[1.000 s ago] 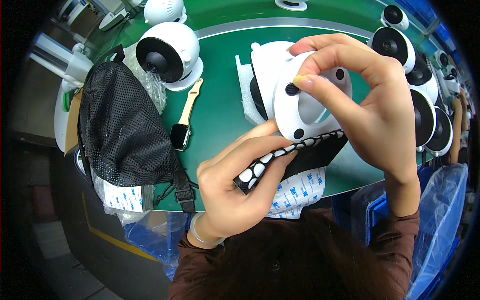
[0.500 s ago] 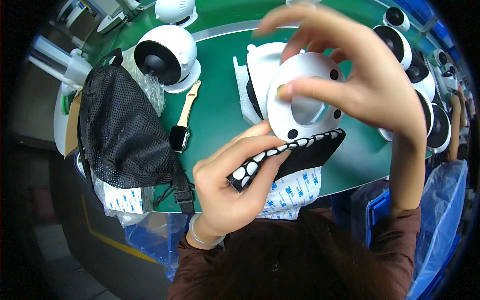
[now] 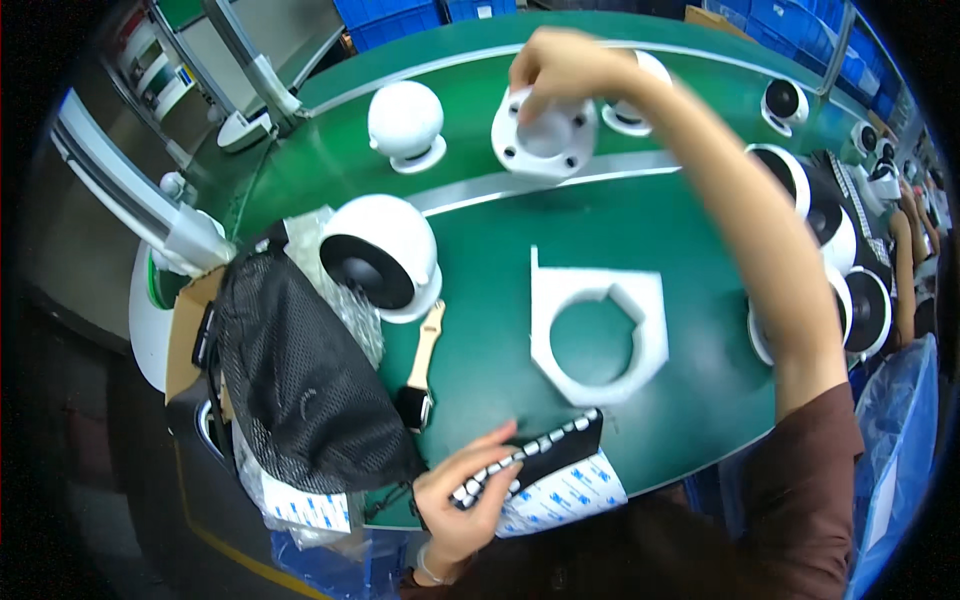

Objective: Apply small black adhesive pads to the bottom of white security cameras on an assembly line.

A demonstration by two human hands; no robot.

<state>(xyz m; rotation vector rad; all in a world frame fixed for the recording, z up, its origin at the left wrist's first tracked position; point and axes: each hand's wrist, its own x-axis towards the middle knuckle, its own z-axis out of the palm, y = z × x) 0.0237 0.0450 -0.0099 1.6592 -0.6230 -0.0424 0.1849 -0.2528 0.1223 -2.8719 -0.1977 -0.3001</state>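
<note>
My right hand (image 3: 556, 72) is stretched far forward, its fingers closed on a white globe-shaped device (image 3: 512, 158) at the rim of its round base. The base faces me and shows several black dots around a central hollow. My left hand (image 3: 468, 500), low at the near edge, pinches a bent black sheet (image 3: 562, 450) with white round pads along its fold. White backing paper (image 3: 572, 494) with blue print lies beneath that sheet. Between the hands, a white foam holder (image 3: 648, 300) rests on the green table, the tabletop showing through its opening.
A black mesh bag (image 3: 300, 380), a watch with a beige strap (image 3: 425, 355) and a white globe device (image 3: 385, 245) are at the left. Another white device (image 3: 405, 120) stands beyond the metal strip. Several more line the right side. Blue bins (image 3: 390, 25) are at the back.
The white device has left the foam holder and moved forward past the metal strip in my right hand. My left hand still holds the black sheet. The view has shifted, showing more of the far side.
</note>
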